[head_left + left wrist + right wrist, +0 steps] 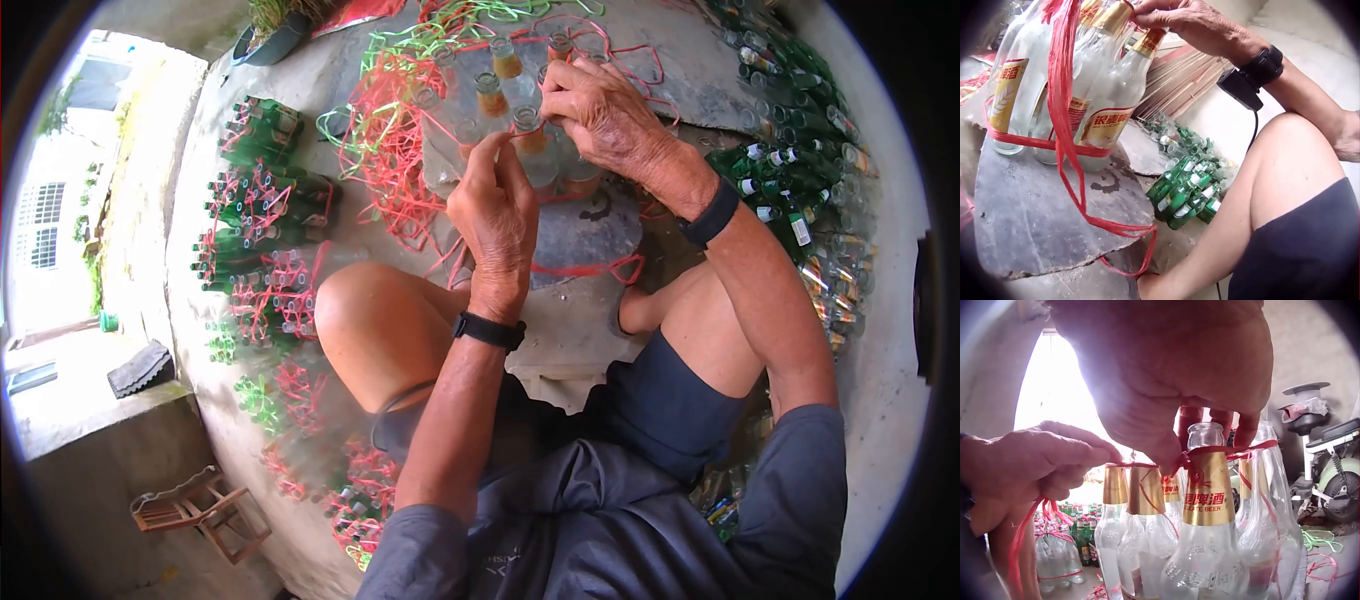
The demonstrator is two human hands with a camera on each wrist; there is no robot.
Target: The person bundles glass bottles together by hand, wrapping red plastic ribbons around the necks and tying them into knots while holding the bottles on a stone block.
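Cluster of at least seven clear glass bottles with gold foil necks (1208, 487), upright on a flat grey slab (1054, 219); contents not discernible. Flat red plastic ribbon (1061, 81) rings their lower bodies and also runs across the necks. Left hand (495, 215): pinches a taut strand. Right hand (612, 120): pinches the ribbon beside one neck (fingertips partly hidden). Two black wristbands (488, 332), one per wrist.

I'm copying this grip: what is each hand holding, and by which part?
Red string: the left hand pinches a stretch beside the bottles, slack hanging below; the right hand seems to pinch it close to one bottle's neck.
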